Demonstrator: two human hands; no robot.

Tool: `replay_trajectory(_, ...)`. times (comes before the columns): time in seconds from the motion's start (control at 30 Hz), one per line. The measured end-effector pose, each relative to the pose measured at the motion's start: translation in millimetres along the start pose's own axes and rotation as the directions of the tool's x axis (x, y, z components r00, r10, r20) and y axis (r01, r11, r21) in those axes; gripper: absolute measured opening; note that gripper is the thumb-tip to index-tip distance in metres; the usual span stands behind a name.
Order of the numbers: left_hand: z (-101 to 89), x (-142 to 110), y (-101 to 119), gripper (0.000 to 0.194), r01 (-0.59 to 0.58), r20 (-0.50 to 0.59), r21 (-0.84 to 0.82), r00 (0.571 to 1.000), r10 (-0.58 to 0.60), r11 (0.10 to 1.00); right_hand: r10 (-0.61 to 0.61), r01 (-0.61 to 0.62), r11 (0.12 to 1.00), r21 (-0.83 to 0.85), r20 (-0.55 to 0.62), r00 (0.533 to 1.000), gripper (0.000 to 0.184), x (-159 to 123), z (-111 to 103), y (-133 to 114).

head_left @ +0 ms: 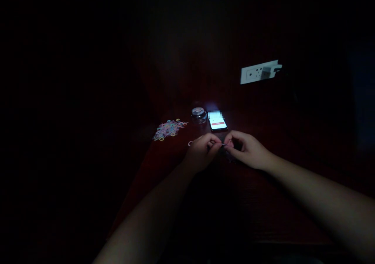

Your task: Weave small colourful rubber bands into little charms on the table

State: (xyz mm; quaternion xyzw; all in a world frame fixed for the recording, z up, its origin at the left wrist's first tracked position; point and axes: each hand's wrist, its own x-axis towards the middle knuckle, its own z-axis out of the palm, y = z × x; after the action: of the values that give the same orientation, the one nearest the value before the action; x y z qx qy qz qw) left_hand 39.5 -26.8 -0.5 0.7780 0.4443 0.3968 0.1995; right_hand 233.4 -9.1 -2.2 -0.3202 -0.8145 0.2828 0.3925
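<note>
My left hand (201, 151) and my right hand (247, 148) meet over the dark red table, thumbs and fingertips pinched together. Between them a small, thin rubber band (224, 144) is held at both ends; its far parts are hidden by the fingers. A pale band (190, 143) lies on the table beside my left hand, partly covered by it. To the left is a pile of small coloured rubber bands (168, 129). Some faint shapes, too dark to make out, lie below the fingertips of my right hand.
A small clear jar (199, 117) with a patterned lid stands beyond my left hand. Beside it lies a phone (217, 123) with its screen lit. A white wall socket (254, 73) with a plug is at the upper right. The table's left edge (134, 182) runs diagonally; surroundings are very dark.
</note>
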Motion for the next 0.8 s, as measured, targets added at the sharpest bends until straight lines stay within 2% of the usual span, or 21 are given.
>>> replay_trajectory(0.13, 0.3, -0.2, -0.2, 0.012, -0.004, 0.004, 0.019, 1.0, 0.003, 1.0, 0.002, -0.002, 1.0, -0.013, 0.002, 1.0, 0.009, 0.0, 0.9, 0.3)
replay_trajectory(0.47, -2.1, -1.2, 2.0, 0.012, -0.097, 0.036, 0.041, 0.995, 0.096, 0.994, -0.012, 0.012, 0.999, -0.038, -0.006, 1.0, 0.008, 0.7, 1.4, 1.8)
replay_trajectory(0.8, -0.8, 0.6, -1.0, 0.009, -0.103, 0.029, 0.055, 0.994, 0.102, 0.993, -0.014, 0.013, 1.0, -0.022, -0.03, 0.999, 0.008, 1.8, 1.0, 4.3)
